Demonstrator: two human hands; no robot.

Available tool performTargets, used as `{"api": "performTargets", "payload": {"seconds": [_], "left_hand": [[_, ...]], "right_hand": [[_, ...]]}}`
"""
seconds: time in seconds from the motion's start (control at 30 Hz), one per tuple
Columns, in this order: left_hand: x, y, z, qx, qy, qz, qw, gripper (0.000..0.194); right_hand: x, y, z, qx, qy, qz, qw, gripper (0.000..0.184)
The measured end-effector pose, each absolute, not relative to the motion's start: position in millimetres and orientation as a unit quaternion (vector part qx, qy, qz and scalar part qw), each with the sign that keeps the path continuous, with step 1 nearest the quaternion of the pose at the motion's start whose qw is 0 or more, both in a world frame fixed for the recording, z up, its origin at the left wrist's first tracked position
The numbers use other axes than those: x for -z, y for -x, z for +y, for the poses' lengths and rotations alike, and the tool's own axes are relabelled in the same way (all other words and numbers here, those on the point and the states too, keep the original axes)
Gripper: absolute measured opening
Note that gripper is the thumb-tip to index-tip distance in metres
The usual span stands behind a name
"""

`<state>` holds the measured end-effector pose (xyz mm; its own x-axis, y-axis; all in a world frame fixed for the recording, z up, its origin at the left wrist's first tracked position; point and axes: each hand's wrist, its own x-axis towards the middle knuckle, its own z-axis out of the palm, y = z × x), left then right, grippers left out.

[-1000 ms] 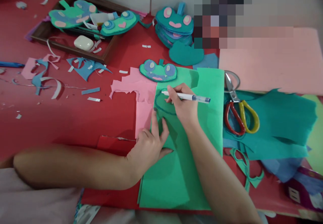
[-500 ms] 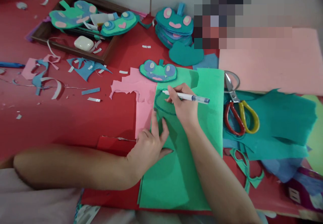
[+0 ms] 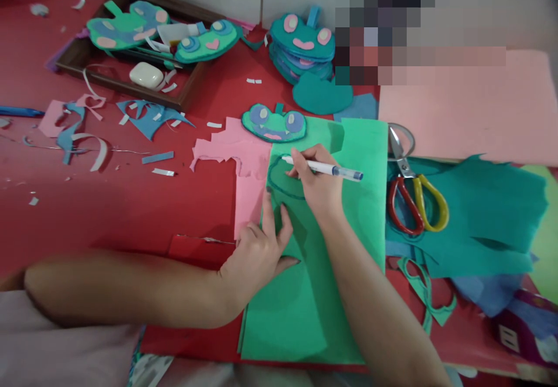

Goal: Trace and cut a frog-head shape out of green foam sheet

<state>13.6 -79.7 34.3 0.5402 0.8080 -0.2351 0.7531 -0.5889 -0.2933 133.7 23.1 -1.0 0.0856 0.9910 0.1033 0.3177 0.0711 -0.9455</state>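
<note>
My right hand (image 3: 320, 186) grips a white pen (image 3: 321, 167), its tip on a dark curved outline (image 3: 279, 188) drawn on the green felt sheet (image 3: 288, 311). Part of that outline is hidden behind the hand. My left hand (image 3: 261, 247) rests on the sheet's left edge with its fingers spread, the index fingertip by the outline. Just above the drawing lies a finished-looking felt frog face (image 3: 274, 124) with purple eyes. Pink felt (image 3: 250, 172) pokes out beside the green sheet on the left.
Scissors (image 3: 407, 183) with red and yellow handles lie right of the sheet on teal felt (image 3: 492, 212). A wooden tray (image 3: 183, 93) holds felt faces and a white case (image 3: 146, 75). Stacked frog faces (image 3: 302, 41) stand behind. Felt scraps (image 3: 148, 117) litter the left. A pixelated area covers the top right.
The view has shifted very slightly. Both hands and the pen keep almost the same place on the green sheet, and the drawn outline looks the same.
</note>
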Motion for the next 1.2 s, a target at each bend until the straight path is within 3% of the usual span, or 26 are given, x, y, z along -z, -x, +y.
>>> {"api": "performTargets", "payload": {"seconds": [0.3, 0.6, 0.93, 1.2], "left_hand": [[-29.3, -14.0, -63.1, -0.086, 0.88, -0.45, 0.124, 0.054], [-24.0, -10.0, -36.7, -0.03, 0.883, -0.46, 0.085, 0.042], [-26.6, -12.5, -39.1, -0.101, 0.83, -0.548, -0.025, 0.058], [-25.6, -12.1, -35.9, -0.101, 0.836, -0.539, -0.015, 0.062]], "right_hand": [[4.1, -136.3, 29.5, -0.467, 0.545, -0.464, 0.519, 0.026], [1.5, -135.8, 26.8, -0.452, 0.544, -0.465, 0.533, 0.025], [0.7, -135.7, 24.8, -0.356, 0.583, -0.544, 0.487, 0.02], [-0.7, -137.2, 25.6, -0.36, 0.576, -0.571, 0.461, 0.023]]}}
